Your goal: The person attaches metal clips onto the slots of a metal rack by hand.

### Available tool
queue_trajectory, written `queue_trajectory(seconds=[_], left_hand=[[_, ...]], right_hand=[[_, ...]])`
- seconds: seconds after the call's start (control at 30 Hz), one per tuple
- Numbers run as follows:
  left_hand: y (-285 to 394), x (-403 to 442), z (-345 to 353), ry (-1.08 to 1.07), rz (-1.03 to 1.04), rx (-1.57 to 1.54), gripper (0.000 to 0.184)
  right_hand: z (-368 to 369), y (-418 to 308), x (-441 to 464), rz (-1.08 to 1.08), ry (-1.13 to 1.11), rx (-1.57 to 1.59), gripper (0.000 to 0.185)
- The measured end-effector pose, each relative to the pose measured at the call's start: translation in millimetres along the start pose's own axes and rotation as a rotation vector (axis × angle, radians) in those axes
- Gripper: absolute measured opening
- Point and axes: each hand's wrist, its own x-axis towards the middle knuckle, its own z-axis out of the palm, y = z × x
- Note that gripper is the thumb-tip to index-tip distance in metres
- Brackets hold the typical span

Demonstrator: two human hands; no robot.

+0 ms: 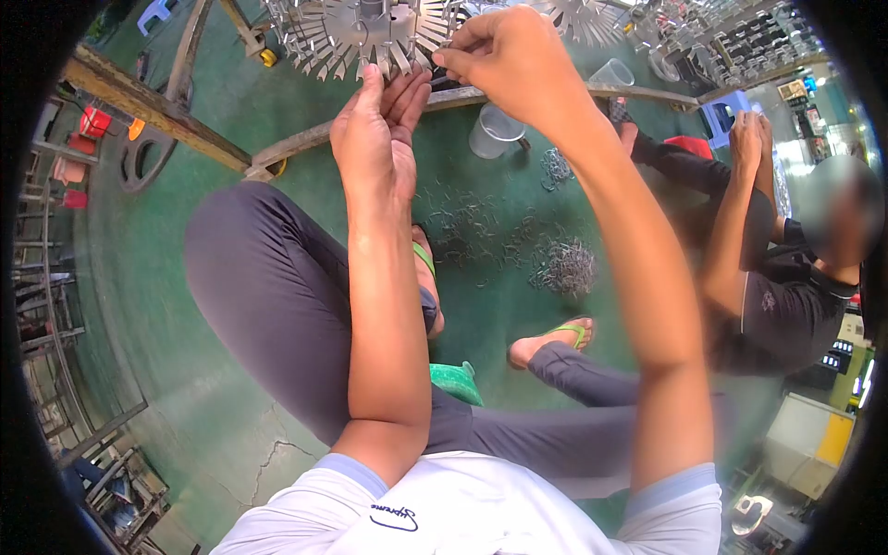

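Note:
A round metal rack (356, 26) with many flat prongs fanning out from its rim stands at the top of the head view. Below its front edge is my left hand (379, 134), palm up, with the thumb raised and the fingers stretched out beside the prongs. To the right, my right hand (509, 60) pinches with thumb and forefinger close to the rim. Whatever sits in that pinch is too small to make out.
A wooden frame bar (305, 143) runs below the rack. On the green floor are a clear bucket (495, 131), a pile of small metal pieces (566, 266) and scattered ones. Another person (786, 305) sits at right. A green object (456, 381) lies between my legs.

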Motion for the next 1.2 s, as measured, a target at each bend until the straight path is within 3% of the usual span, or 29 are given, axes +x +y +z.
queue_trajectory(seconds=[0.67, 0.9, 1.13, 1.2], left_hand=[[-5.9, -1.0, -6.3, -0.034, 0.012, 0.055, 0.042], [-10.7, -3.3, -6.4, -0.054, 0.017, -0.038, 0.036], [-14.4, -5.9, -5.6, -0.134, -0.006, -0.108, 0.031], [-14.5, -8.9, -4.0, -0.154, -0.028, -0.110, 0.031]], right_hand=[[5.2, 4.9, -7.0, -0.025, 0.015, 0.083, 0.019], [15.0, 14.0, -13.8, -0.151, 0.177, -0.020, 0.022], [10.2, -12.2, -37.7, 0.009, 0.452, 0.198, 0.024], [12.5, -6.4, -34.7, -0.044, 0.495, 0.209, 0.022]])
